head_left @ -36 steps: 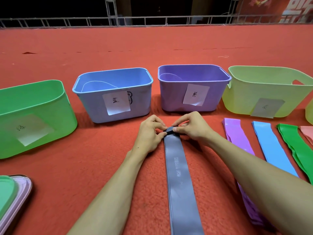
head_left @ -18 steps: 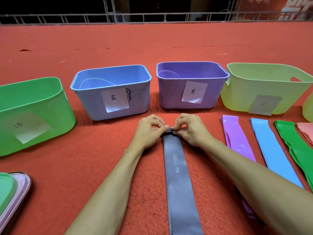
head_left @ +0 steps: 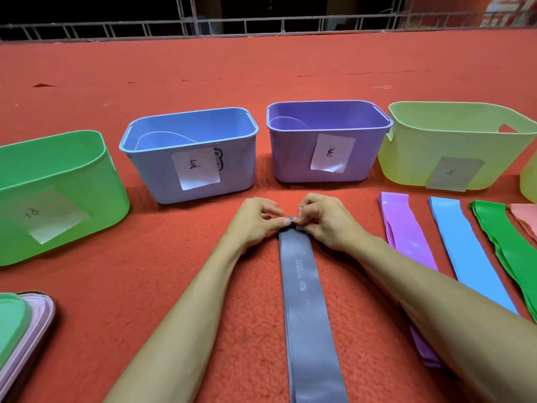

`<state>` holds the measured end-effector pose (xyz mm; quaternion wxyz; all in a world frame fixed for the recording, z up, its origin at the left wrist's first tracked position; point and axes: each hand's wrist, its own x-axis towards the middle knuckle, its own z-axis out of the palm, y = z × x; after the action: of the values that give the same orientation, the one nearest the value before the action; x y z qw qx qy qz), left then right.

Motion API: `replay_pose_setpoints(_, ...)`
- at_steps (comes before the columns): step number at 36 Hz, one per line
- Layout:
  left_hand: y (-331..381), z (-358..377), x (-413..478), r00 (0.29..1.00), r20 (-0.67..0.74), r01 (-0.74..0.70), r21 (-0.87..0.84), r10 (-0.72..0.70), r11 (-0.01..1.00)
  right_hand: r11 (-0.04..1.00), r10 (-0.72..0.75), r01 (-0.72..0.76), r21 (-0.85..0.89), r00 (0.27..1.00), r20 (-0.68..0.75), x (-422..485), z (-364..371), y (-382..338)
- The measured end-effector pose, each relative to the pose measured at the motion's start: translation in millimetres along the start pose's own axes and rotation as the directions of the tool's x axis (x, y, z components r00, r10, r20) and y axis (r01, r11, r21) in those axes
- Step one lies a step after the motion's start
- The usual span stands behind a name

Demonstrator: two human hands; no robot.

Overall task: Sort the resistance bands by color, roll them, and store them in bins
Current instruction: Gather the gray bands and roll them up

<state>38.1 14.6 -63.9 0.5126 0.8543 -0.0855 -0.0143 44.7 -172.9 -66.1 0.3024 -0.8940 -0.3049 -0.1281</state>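
Both hands, left hand (head_left: 255, 221) and right hand (head_left: 322, 222), pinch the rolled far end of a grey-blue resistance band (head_left: 308, 301); likely soft, springy, best gripped at both roll edges.

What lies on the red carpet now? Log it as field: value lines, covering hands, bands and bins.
left hand: pinches rolled far end of grey band
right hand: pinches the same end
grey band: lies flat on red carpet, only far end rolled
waiting bands: purple band, blue band, green band, pink band, flat at right
bins: green bin, blue bin, purple bin, yellow bin, in a row beyond, each labelled
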Motion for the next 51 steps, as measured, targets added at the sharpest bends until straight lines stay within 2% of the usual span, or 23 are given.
replay_pose_setpoints(3,0,0,-1,0.999,0.026,0.032,-0.008,-0.032,0.999,0.999,0.037,-0.037,0.03,0.999,-0.001,-1,0,0)
replay_pose_setpoints(7,-1,2,0,0.999,0.019,0.031,0.037,-0.032,0.999,0.964,0.191,-0.197,0.18,0.98,0.047,1,-6,-6)
replay_pose_setpoints(11,-1,-1,0,1.0,0.022,-0.008,0.103,0.006,0.995,0.811,0.365,-0.382,0.444,0.922,0.128,7,-17,-15)
replay_pose_setpoints(16,-1,-1,0,1.0,0.006,-0.029,0.139,0.028,0.99,0.692,0.455,-0.535,0.484,0.844,0.283,17,-16,-14)
replay_pose_setpoints(18,-2,-1,0,0.999,0.002,-0.032,0.15,0.032,0.988,0.684,0.454,-0.575,0.449,0.817,0.356,19,-18,-10)
replay_pose_setpoints(21,-3,0,1,0.999,0.007,-0.041,0.161,0.041,0.986,0.763,0.391,-0.541,0.353,0.822,0.414,19,-22,-12)
replay_pose_setpoints(27,-5,0,0,1.0,0.017,-0.015,0.08,0.014,0.997,0.902,0.307,-0.383,0.198,0.893,0.329,19,-18,-12)
replay_pose_setpoints(33,1,-5,-3,0.996,0.09,0.031,-0.074,-0.024,0.997,0.949,0.27,-0.299,0.098,0.934,0.236,14,-13,-12)
replay_pose_setpoints(37,-1,-7,-2,0.994,0.098,0.056,-0.089,-0.047,0.994,0.954,0.27,-0.292,0.068,0.935,0.231,14,-12,-15)
replay_pose_setpoints(40,1,-6,0,0.995,0.087,0.055,0.001,-0.055,0.998,0.96,0.261,-0.276,0.042,0.941,0.215,12,-13,-19)
replay_pose_setpoints(44,3,-8,2,0.984,0.175,-0.005,0.123,-0.017,0.992,0.963,0.256,-0.267,0.031,0.946,0.199,9,-13,-23)
replay_pose_setpoints(51,6,-3,-3,0.994,0.066,-0.106,0.335,0.089,0.936,0.957,0.27,-0.289,0.041,0.931,0.246,12,-17,-18)
